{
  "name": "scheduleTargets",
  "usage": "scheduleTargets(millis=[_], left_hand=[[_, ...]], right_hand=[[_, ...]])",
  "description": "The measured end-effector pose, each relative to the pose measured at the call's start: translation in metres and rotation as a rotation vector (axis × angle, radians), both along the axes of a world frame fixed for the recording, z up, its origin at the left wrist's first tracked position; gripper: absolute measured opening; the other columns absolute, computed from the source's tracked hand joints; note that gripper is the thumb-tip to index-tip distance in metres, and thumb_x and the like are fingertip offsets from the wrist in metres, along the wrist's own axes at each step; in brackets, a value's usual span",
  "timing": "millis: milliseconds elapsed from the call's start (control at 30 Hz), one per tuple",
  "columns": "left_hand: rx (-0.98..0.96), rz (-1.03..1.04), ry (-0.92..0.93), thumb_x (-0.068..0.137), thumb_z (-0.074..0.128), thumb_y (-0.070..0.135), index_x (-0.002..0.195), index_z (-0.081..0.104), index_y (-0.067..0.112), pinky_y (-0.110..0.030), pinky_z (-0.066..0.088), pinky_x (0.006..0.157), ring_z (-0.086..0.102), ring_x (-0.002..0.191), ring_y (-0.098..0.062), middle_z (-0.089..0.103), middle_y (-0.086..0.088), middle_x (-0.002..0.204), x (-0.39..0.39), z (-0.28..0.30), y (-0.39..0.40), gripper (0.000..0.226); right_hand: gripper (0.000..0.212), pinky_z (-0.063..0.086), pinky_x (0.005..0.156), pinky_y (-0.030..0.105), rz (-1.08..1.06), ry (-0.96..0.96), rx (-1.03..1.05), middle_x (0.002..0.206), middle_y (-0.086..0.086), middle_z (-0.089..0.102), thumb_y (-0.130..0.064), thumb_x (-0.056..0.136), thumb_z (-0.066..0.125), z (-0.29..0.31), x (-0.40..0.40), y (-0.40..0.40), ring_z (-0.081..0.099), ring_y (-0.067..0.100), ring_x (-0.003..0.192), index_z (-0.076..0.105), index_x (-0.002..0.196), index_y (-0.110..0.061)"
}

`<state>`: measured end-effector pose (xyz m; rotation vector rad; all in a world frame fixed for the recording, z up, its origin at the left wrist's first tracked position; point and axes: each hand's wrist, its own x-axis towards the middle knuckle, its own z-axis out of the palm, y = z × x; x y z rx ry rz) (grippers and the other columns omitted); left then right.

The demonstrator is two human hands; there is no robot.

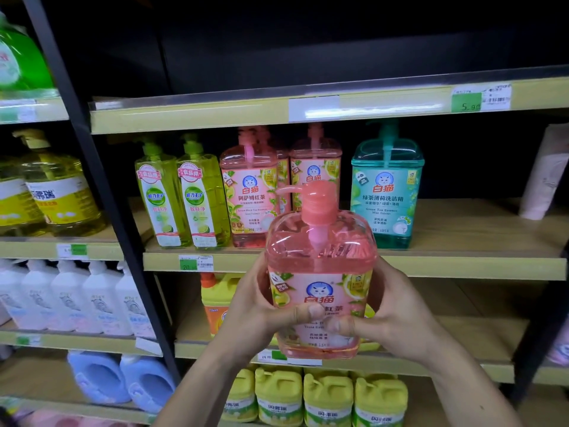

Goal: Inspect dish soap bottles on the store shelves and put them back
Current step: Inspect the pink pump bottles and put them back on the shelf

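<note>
Both hands, left hand (255, 315) and right hand (397, 318), gripped the pink soap bottle (320, 272) upright, fingers (308, 312) curled around it, before the shelf (338, 263).

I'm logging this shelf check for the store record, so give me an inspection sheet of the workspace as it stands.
Surface: middle shelf, wooden board with a yellow front strip, bare stretch at its right end.
Job's things: pink pump bottle held upright in front of the shelf, label facing the camera; two more pink bottles, two green bottles and one teal bottle stand on the shelf.
Clutter: nothing seen.
Grippers: left hand and right hand both grip the held bottle, thumbs across its label.
Cables: nothing seen.
Surroundings: price tags on the shelf edges; yellow jugs below.
</note>
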<state>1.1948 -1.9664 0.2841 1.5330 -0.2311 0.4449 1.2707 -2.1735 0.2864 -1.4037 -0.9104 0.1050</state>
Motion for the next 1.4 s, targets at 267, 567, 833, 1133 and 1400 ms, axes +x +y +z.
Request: scheduleTargets(millis=[267,567,833,1133,1400], left_hand=[[-0.117,-0.038,0.122,0.082,0.089,0.042,0.137,0.065,0.019,-0.045,0.065,0.090,0.076,0.116,-0.038,0.078,-0.013,0.129,0.005,0.007,-0.007,0.064],[-0.273,-0.039,0.259,0.090,0.082,0.037,0.127,0.076,0.015,-0.053,0.065,0.092,0.078,0.112,-0.039,0.079,-0.016,0.124,0.018,0.028,-0.020,0.043],[-0.212,0.056,0.403,0.071,0.084,0.057,0.140,0.048,0.036,-0.056,0.058,0.103,0.080,0.107,-0.021,0.083,0.008,0.113,0.026,0.029,-0.015,0.080],[-0.308,-0.107,0.404,0.107,0.065,0.018,0.158,0.038,0.039,-0.025,0.064,0.073,0.074,0.122,-0.026,0.068,-0.010,0.148,0.030,0.049,-0.010,0.061],[-0.321,-0.107,0.576,0.102,0.069,0.038,0.158,0.049,0.016,-0.042,0.064,0.079,0.080,0.090,-0.031,0.077,-0.015,0.128,0.029,0.059,-0.018,0.064]], right_hand=[[0.071,0.060,0.102,0.050,0.096,0.195,0.096,0.139,0.010,0.072,-0.025,0.082,0.086,0.000,0.002,0.011,0.070,0.033,0.127,0.056,0.146,-0.019],[0.040,0.065,0.089,0.048,0.014,0.424,0.232,0.126,0.015,0.077,-0.026,0.091,0.074,0.006,0.005,0.029,0.076,0.037,0.113,0.072,0.130,-0.017],[0.040,0.053,0.109,0.062,-0.010,0.692,0.239,0.124,0.022,0.077,-0.033,0.084,0.083,0.020,0.025,0.034,0.074,0.044,0.116,0.082,0.118,-0.012],[0.037,0.062,0.092,0.044,0.006,0.786,0.206,0.117,0.018,0.080,-0.041,0.095,0.069,0.024,0.030,0.037,0.080,0.033,0.102,0.083,0.116,-0.014],[0.030,0.066,0.065,0.036,0.022,0.796,0.150,0.101,0.013,0.082,-0.040,0.096,0.070,0.040,0.033,0.027,0.080,0.027,0.077,0.089,0.089,-0.019]])
